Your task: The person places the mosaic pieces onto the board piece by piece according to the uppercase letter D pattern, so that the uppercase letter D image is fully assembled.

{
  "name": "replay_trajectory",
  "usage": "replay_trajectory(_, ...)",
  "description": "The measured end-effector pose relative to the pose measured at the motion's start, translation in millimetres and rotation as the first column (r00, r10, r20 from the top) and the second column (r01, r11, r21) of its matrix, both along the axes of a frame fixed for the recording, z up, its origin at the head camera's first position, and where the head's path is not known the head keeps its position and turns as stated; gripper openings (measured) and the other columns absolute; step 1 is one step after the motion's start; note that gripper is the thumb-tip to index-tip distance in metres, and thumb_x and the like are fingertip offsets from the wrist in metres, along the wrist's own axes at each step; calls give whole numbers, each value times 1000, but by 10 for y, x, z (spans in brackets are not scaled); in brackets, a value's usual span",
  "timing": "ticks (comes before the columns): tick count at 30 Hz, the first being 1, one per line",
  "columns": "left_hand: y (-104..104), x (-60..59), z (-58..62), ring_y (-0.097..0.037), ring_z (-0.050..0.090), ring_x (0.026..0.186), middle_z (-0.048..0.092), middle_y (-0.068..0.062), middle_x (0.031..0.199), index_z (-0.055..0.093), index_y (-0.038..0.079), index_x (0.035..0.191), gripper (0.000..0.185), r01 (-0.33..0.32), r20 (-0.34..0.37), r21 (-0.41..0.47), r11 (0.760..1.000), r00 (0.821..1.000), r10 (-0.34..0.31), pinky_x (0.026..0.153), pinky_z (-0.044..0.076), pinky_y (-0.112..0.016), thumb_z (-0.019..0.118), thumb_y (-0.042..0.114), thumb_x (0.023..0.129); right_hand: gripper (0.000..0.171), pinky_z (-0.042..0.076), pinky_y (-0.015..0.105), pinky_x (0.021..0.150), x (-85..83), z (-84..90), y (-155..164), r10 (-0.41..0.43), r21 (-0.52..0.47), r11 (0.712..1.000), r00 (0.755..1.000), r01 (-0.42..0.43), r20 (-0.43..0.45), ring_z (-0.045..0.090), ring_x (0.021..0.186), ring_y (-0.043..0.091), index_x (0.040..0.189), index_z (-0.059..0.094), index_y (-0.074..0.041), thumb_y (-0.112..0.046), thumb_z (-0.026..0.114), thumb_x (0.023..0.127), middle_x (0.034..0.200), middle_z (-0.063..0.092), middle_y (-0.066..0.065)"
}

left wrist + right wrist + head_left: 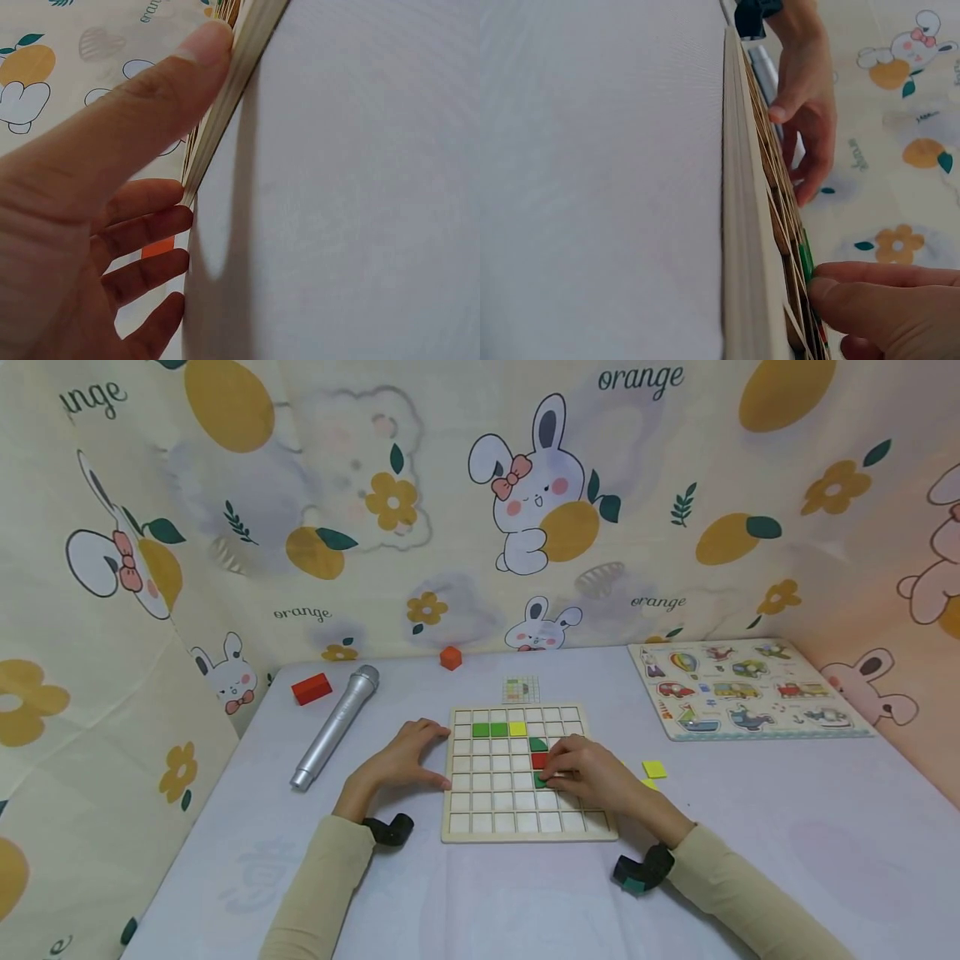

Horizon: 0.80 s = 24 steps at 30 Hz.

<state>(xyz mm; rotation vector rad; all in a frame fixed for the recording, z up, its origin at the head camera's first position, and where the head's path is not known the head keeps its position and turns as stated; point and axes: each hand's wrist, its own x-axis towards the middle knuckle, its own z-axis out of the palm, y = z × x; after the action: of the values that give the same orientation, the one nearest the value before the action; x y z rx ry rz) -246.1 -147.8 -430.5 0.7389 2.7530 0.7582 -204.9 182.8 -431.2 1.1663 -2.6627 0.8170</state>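
Note:
A square wooden grid board lies on the white table. Its cells hold two green square tiles and a yellow tile in an upper row. Further right, a green rounded tile sits above a red tile. Below these, my right hand pinches a small green tile at its cell, thumb and forefinger together; fingers partly cover it. My left hand steadies the board's left edge, thumb and outstretched fingertips touching its side.
Yellow tiles lie right of the board, partly behind the right hand. A small pattern card lies beyond it. A silver microphone-like cylinder and a red block are left, an orange-red block behind, a picture puzzle board back right.

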Motion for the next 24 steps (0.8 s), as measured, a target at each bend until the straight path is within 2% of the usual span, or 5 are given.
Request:
replay_trajectory(5, -3, 3, 5, -26, 33, 128, 44, -8, 135, 46, 9, 134, 84, -2, 8, -1, 1000, 1000, 2, 108, 28, -43, 82, 42, 66, 17, 47, 22, 70, 0, 11, -2, -27, 21, 999, 998, 26, 58, 52, 84, 6, 97, 72, -20, -16, 73, 80, 96, 60, -10)
replay_trajectory(9, -3, -1, 6, -26, 33, 128, 44, -7, 135, 46, 10, 134, 84, 1, 4, -6, 1000, 1000, -1, 108, 29, -43, 82, 43, 66, 25, 48, 24, 70, -2, 96, 53, -63, -5, 998, 992, 63, 107, 53, 85, 9, 106, 69, -16, -15, 72, 82, 100, 62, -6)
replay_trajectory(16, 10, -11, 5, -25, 34, 127, 44, -6, 135, 46, 11, 135, 84, -1, -1, -15, 1000, 1000, 1, 108, 29, -41, 82, 43, 66, 26, 50, 26, 69, -17, 245, 350, -165, -58, 984, 984, 170, 73, 53, 82, 11, 109, 68, -11, -10, 70, 83, 99, 63, 0)
replay_trajectory(20, 13, -11, -7, -25, 33, 128, 44, -7, 136, 46, 11, 134, 84, -9, -1, -21, 1000, 1000, 9, 108, 29, -42, 82, 43, 66, 26, 50, 26, 69, 5, 273, 543, -202, -62, 977, 979, 204, 30, 52, 80, 10, 107, 68, -9, -8, 71, 81, 98, 64, 0)
replay_trajectory(24, 11, -9, -16, -25, 32, 129, 43, -6, 137, 46, 11, 134, 84, -16, 3, -19, 1000, 1000, 16, 109, 29, -42, 83, 42, 65, 22, 50, 25, 68, 40, 265, 702, -225, -44, 973, 974, 226, 40, 51, 78, 8, 103, 69, -10, -8, 71, 81, 97, 64, -2)
